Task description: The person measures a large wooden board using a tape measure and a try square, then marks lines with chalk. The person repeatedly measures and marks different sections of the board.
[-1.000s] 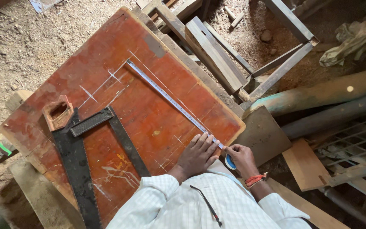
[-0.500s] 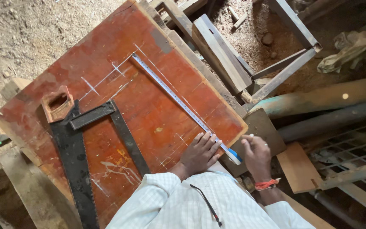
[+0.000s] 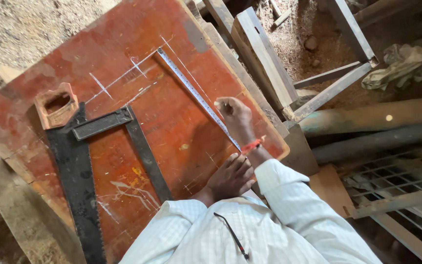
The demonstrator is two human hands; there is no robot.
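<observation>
The tape measure [image 3: 191,90] is lying diagonally across the red board [image 3: 123,137], running toward 11 o'clock. It is being pinned flat by the open left hand [image 3: 230,177]; the right hand [image 3: 234,113], its grip pinched on something small, is best steadied against the tape. Open board is lying at 9 o'clock; the edge at 3 o'clock is being crowded by timber [image 3: 264,58].

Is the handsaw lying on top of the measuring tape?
No, the handsaw lies at the left of the red board, well apart from the measuring tape stretched along its right side.
</observation>
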